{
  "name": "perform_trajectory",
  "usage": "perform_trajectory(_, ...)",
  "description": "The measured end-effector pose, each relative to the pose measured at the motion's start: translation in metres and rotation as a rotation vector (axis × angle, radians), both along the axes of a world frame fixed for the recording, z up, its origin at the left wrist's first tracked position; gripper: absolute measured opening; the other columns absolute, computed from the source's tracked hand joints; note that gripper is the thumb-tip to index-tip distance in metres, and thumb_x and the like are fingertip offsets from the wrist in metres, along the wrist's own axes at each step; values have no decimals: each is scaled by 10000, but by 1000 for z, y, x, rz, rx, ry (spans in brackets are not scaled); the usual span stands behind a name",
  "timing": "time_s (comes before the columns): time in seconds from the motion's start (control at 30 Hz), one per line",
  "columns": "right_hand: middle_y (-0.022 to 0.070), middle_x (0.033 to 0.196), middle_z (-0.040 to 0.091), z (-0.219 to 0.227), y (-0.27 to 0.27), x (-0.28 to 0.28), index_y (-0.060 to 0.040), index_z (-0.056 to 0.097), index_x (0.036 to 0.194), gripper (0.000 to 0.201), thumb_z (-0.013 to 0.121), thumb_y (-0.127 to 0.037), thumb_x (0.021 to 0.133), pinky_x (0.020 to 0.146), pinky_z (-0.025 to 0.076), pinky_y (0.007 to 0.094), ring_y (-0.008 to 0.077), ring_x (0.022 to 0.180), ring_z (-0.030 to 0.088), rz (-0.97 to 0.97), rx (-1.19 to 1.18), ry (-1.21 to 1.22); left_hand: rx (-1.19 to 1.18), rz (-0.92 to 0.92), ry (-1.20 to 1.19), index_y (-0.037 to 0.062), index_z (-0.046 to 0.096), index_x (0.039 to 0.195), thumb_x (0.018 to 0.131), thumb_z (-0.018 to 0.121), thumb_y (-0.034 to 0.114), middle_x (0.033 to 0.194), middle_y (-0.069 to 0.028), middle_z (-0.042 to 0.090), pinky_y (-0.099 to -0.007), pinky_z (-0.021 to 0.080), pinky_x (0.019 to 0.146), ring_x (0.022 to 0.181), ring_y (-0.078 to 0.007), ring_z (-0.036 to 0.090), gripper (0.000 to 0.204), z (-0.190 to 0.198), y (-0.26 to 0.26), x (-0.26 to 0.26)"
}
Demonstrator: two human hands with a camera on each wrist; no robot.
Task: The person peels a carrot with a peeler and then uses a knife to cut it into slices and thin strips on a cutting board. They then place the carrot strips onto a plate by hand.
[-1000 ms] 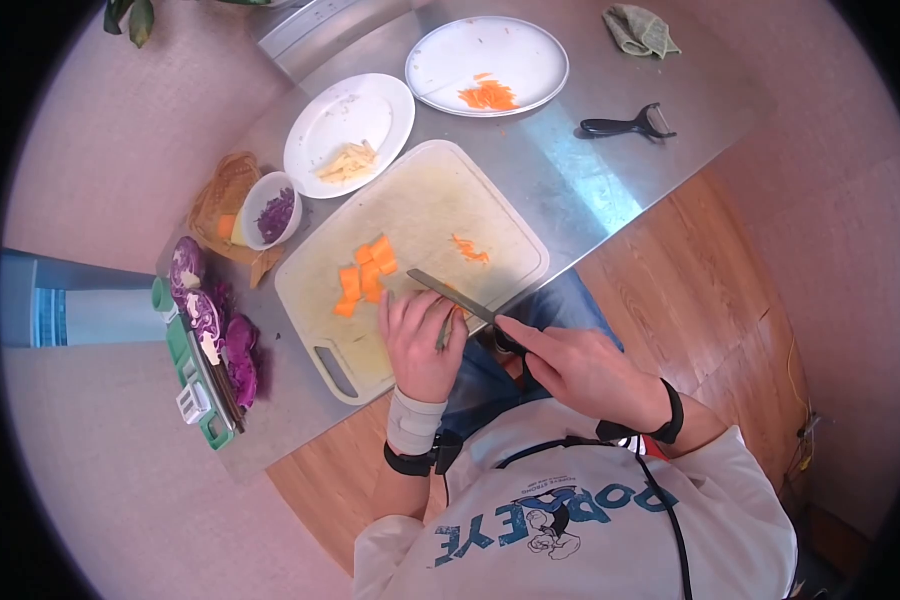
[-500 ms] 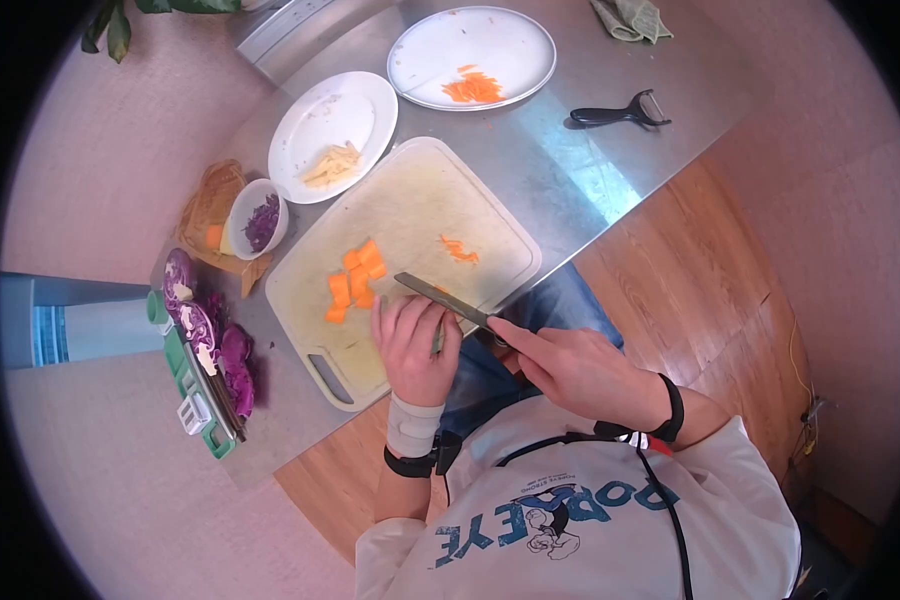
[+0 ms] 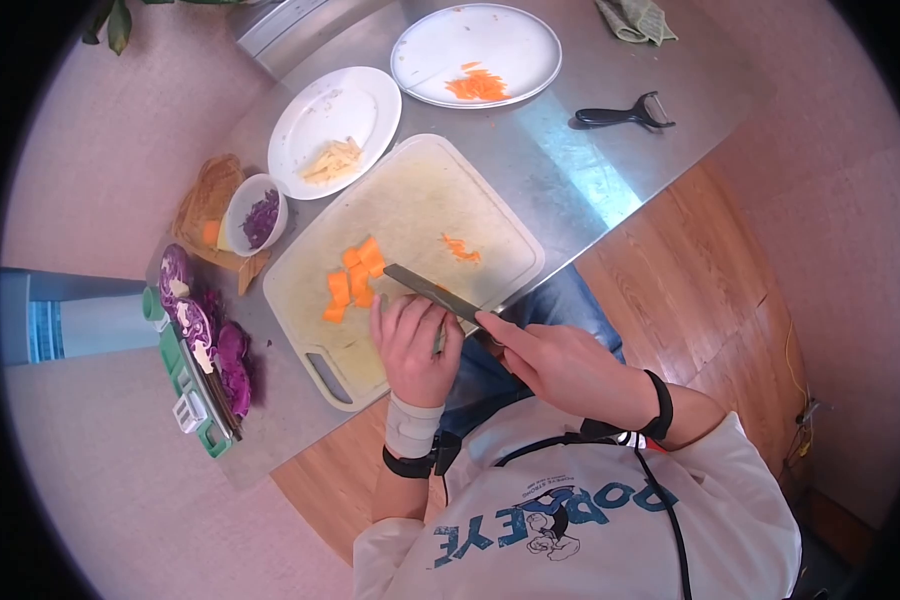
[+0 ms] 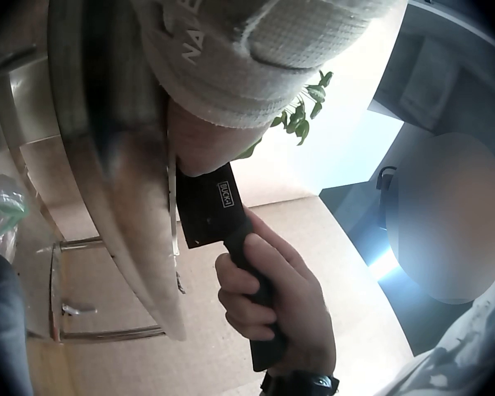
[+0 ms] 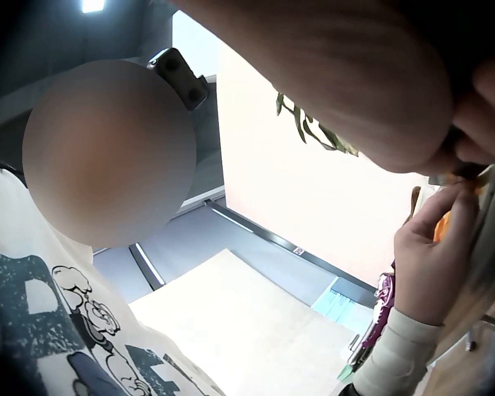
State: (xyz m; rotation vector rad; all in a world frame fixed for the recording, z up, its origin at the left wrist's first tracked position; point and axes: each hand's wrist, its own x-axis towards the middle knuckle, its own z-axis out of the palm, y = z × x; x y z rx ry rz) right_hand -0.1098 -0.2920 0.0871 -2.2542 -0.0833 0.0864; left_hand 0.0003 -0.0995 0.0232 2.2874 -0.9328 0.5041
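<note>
My right hand [image 3: 570,365] grips the black handle of a broad-bladed kitchen knife [image 3: 432,290], forefinger stretched forward along it. The dark blade lies across the near side of the pale cutting board [image 3: 420,190], right beside the fingertips of my left hand [image 3: 415,350]. Those fingers are bent down over a carrot piece at the board's near edge, mostly hidden by the hand and blade. In the left wrist view the knife's black blade [image 4: 210,206] stands close to the board's edge. Orange carrot chunks [image 3: 355,280] and a few thin carrot strips [image 3: 460,248] lie on the board.
Behind the board are a plate of pale strips [image 3: 295,110] and an oval plate [image 3: 440,50] with carrot strips. A bowl of shredded purple cabbage [image 3: 260,218], a wicker basket [image 3: 205,200], cabbage pieces [image 3: 232,365] and a green slicer [image 3: 175,355] stand left. A peeler [image 3: 620,115] lies right.
The knife and my right hand have shifted slightly left, toward the carrot chunks. My left hand stays in place. The head view has tilted a little.
</note>
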Motion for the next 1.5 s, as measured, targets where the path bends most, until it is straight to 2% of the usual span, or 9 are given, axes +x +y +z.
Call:
perform_trajectory(0.2,172,790,669,-6,3,2,-44,538,1506,518,628,-76,998,627,536,495,400,690,681,-20,-1,-20,-2,-4,-2,77,753,1003,842,783,71,1105,-37,718,-563,365,1193,1110,-265,654,164,2,0,0)
perform_trajectory(0.3,188,795,683,-11,2,7,-21,540,1497,512,630,-59,995,639,541,497,399,701,689,-33,59,-68,-5,-10,-10,78,758,1019,848,780,70,1120,-31,726,-558,365,1193,1107,-260,655,173,2,-1,1)
perform_trajectory(0.37,211,800,690,-11,1,9,14,539,1487,510,631,-39,988,657,545,497,402,726,695,-51,182,-66,-5,-3,-16,79,761,1027,851,778,70,1130,-27,729,-555,364,1194,1107,-257,656,178,2,0,1)
perform_trajectory(0.57,233,808,684,-7,-5,6,44,536,1479,510,627,-23,982,660,541,502,419,735,687,-41,205,-68,-15,-10,-18,79,763,1040,855,776,73,1141,-23,732,-544,362,1200,1107,-258,655,186,3,-1,0)
perform_trajectory(0.97,175,775,680,-8,-2,-11,-28,577,1475,484,636,-79,997,642,542,493,383,697,687,-38,94,-75,0,-6,-38,72,762,1025,852,783,88,1125,-40,726,-553,356,1205,1118,-270,651,175,2,0,0)
perform_trajectory(1.5,171,773,667,-5,-1,-13,-30,568,1485,484,627,-85,1008,639,538,492,387,694,681,-44,75,-54,-14,-7,-21,63,757,1017,835,793,70,1104,-48,725,-560,345,1215,1140,-281,650,186,-1,0,-1)
